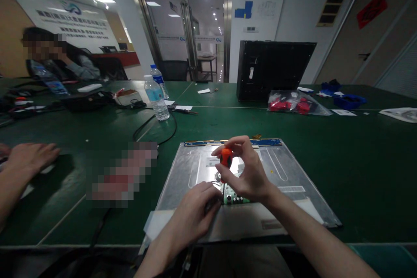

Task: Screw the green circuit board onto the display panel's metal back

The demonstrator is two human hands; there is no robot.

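My right hand [249,169] grips the orange and black handle of a screwdriver [226,159] between thumb and fingers. The screwdriver stands nearly upright, its shaft running down to a small green circuit board [236,196]. At the board's left edge my left hand [198,208] has its fingers curled together close to the screwdriver's tip; whatever they pinch is hidden. Beneath both hands lies a flat silvery display panel [180,173] with a blue strip [267,142] along its far edge.
Left of the panel stand water bottles [157,100] near a black cable [176,128]. A black monitor [276,69] and a bag of red parts [293,104] are at the back right. A co-worker's hand [31,158] rests at far left; another person [65,56] sits across the table.
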